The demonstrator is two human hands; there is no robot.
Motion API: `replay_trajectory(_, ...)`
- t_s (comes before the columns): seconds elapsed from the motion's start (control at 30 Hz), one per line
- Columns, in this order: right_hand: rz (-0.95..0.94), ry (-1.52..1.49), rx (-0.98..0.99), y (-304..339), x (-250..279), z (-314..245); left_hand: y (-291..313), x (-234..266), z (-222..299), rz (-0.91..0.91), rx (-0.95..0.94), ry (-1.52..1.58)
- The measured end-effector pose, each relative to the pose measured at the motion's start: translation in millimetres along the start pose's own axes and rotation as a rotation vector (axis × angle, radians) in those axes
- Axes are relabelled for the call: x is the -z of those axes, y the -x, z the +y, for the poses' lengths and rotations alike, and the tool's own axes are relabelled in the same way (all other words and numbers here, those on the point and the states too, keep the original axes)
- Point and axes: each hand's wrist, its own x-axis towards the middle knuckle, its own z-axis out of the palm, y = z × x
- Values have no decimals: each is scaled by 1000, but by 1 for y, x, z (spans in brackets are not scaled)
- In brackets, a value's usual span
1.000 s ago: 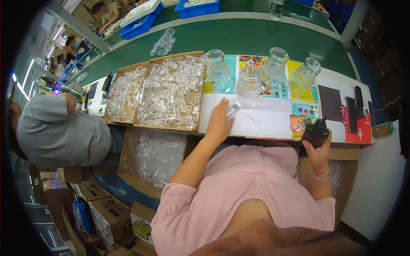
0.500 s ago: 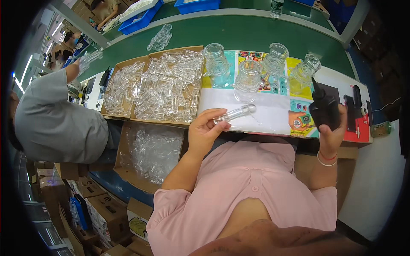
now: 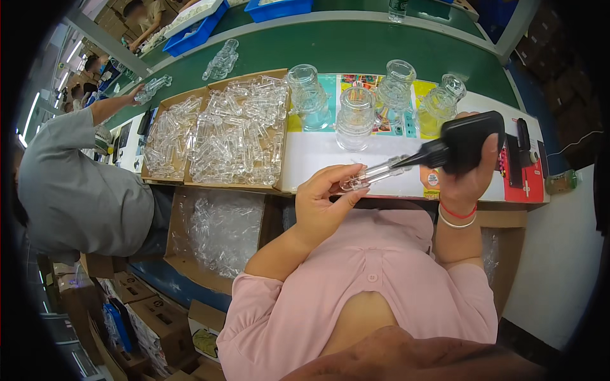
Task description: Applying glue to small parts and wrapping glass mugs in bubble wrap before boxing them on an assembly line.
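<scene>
My left hand pinches one end of a clear plastic tube piece between thumb and fingers, over the bench's near edge. In my right hand is a black squeeze bottle, tipped sideways with its narrow nozzle pointing left. The nozzle tip meets the far end of the tube piece; whether it is inside or just against it I cannot tell. Behind my hands stand several clear plastic vessels, among them a near one and one at the right.
Left of my hands, a cardboard tray holds many clear tube pieces. Another person sits at the left, holding a clear vessel. A small jar stands at the right edge. Blue bins sit at the back.
My right hand has brought the black bottle left and tipped it from upright, its nozzle now at the tube piece. My left hand has moved slightly right with the piece.
</scene>
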Motion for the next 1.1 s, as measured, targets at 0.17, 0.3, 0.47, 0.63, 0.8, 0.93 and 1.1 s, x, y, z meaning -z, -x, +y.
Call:
replay_trajectory(0.17,-183,413,223,16,-13,1,4,6,-6,11,-120,-90)
replay_trajectory(0.3,-309,502,232,24,-8,-6,3,2,-5,73,-108,72)
replay_trajectory(0.47,-362,632,308,31,-8,-6,3,3,-5,80,-134,71)
replay_trajectory(0.63,-416,677,392,31,-7,-3,2,3,-5,74,-177,62)
replay_trajectory(0.8,-479,726,443,32,-3,-5,2,1,-5,77,-182,64)
replay_trajectory(0.93,-504,746,439,32,-5,-7,1,1,-5,73,-194,69)
replay_trajectory(1.1,-485,732,430,33,-6,-8,1,2,-5,54,-217,25)
